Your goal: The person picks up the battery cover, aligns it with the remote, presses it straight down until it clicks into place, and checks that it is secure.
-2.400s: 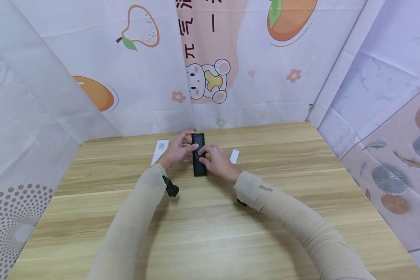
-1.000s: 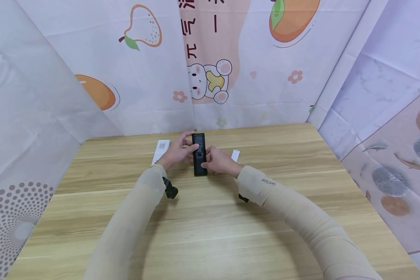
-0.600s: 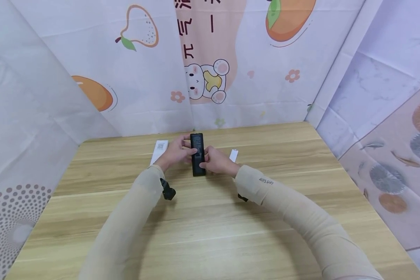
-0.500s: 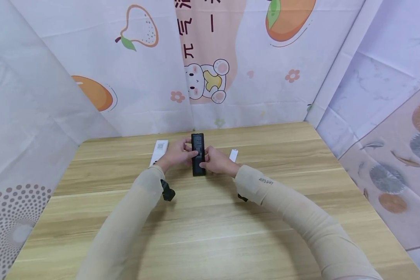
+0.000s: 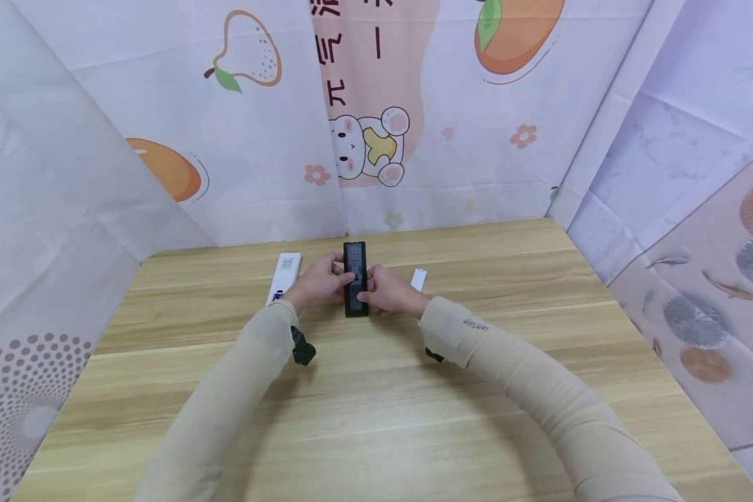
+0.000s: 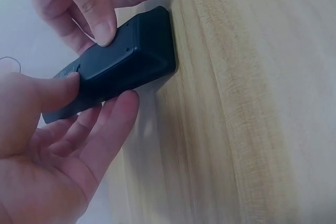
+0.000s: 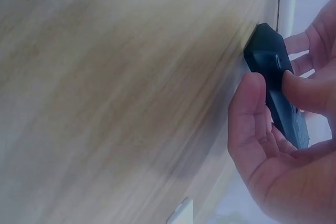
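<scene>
A black remote control [image 5: 354,256] stands tilted between my hands near the back of the table, its printed back toward me. My left hand [image 5: 320,281] holds its left side, thumb on the back and fingers behind. On the other side my right hand [image 5: 390,288] pinches the lower half, thumb on the back and fingers along the edge. In the left wrist view the remote's thick lower end [image 6: 152,40] meets the wood, and the left thumb [image 6: 58,90] presses high on a raised panel. The right wrist view shows the remote [image 7: 265,48] with its front hidden.
Left of my hands lies a long white item [image 5: 286,266] with a QR code and a dark blue patch, partly covered by my left wrist. A small white tabbed piece [image 5: 419,278] lies to the right. Printed curtains [image 5: 251,174] border the wooden table [image 5: 364,432].
My right hand has shifted from the middle of the remote's back to its lower right edge. My left thumb and fingers have slid down along the remote, which stays in place.
</scene>
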The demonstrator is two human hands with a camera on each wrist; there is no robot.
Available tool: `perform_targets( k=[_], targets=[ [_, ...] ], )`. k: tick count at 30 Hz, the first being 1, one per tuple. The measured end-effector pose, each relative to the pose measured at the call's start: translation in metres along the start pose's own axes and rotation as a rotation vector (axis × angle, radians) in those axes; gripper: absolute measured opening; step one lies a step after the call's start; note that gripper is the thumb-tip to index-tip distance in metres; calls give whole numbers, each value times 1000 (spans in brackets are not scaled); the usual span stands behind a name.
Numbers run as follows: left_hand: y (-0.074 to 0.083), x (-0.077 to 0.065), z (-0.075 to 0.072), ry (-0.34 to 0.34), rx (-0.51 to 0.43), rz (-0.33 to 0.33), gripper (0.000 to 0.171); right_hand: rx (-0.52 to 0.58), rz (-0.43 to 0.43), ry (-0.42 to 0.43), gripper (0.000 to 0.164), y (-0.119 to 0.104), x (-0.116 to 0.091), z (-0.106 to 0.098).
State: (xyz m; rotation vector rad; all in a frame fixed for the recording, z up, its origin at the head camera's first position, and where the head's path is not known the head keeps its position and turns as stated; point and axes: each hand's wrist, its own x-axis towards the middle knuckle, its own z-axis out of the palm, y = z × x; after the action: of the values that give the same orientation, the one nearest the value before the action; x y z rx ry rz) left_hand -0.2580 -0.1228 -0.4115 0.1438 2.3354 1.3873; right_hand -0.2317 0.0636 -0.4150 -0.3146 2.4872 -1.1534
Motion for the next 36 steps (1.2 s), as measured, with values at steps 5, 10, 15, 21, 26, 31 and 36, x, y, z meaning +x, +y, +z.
perform_targets(
  k=[5,10,15,21,26,31,36],
  targets=[
    [0,0,1,7,41,18,54,6,5,-5,29,1,1,-1],
    [2,-2,3,11,57,11,55,18,15,-7,30,0,1,-1],
    [2,-2,3,0,32,-4,56,20,15,-11,30,-1,1,0],
    [1,-2,3,-4,12,-13,57,17,16,-20,30,2,2,0],
    [0,-3,4,-5,8,-12,57,28,22,-28,34,3,4,1],
    [1,-5,4,-7,2,-31,60,30,24,-48,33,4,5,0],
    [0,-4,4,-8,10,-34,59,39,31,-62,33,4,5,0]
  ],
)
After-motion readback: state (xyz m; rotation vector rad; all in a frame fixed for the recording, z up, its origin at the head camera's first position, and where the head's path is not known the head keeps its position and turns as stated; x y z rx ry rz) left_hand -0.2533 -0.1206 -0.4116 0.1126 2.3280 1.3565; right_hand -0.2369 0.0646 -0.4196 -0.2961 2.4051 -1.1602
